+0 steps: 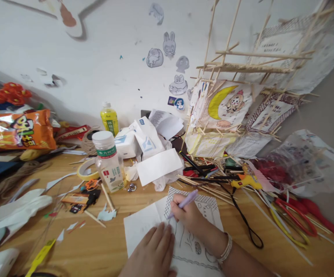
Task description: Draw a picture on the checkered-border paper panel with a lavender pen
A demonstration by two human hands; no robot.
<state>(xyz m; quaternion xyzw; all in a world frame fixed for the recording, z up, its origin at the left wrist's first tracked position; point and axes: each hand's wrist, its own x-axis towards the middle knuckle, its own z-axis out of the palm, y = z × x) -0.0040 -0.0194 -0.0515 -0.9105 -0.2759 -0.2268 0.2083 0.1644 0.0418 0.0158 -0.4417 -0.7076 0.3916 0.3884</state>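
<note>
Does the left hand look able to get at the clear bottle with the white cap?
Probably yes: the left hand lies flat on the paper, apparently holding nothing, and beyond that mostly bare tabletop seems to lie before the clear bottle.

orange snack bag (19, 130) at left edge, yellow-labelled bottle (109, 120) upright left of centre, green-banded bottle (109, 165) upright in front, tape roll (81, 174) beside it, tissue pack (148, 137) at centre, grey stickers (169, 44) at upper centre, plastic bag (308, 154) at right
</note>
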